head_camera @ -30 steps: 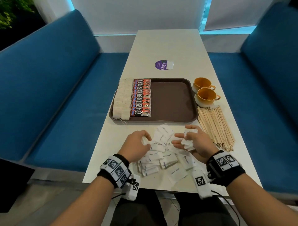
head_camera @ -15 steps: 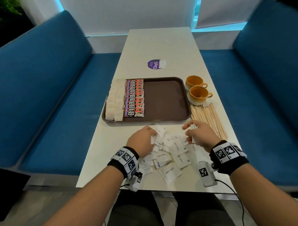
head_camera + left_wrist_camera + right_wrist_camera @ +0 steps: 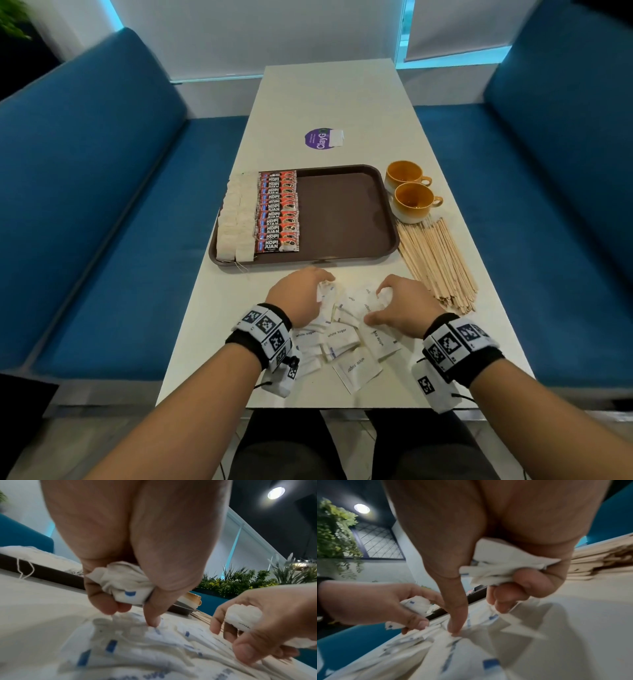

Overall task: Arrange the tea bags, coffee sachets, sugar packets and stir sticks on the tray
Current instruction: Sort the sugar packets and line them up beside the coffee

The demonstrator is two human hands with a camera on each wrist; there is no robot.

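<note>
Two handfuls of white sugar packets (image 3: pixel 346 337) are gripped over the loose pile on the table (image 3: pixel 329 99).

Crumpled packets are clutched in the curled left hand (image 3: pixel 299 296) and right hand (image 3: pixel 402 305) alike. Tea bags (image 3: pixel 236 219) and coffee sachets (image 3: pixel 277 212) are lined up in the brown tray (image 3: pixel 346 212); stir sticks (image 3: pixel 438 260) are heaped beside it.

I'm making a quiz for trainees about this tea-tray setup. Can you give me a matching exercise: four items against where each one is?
Items:
1. coffee sachets
2. stir sticks
3. sugar packets
4. orange cups

Places:
A. table, right of the tray, far end
B. near table edge, under both hands
C. on the tray, beside the tea bags
D. table, right of the tray, near end

Pairs: 1-C, 2-D, 3-B, 4-A
</note>
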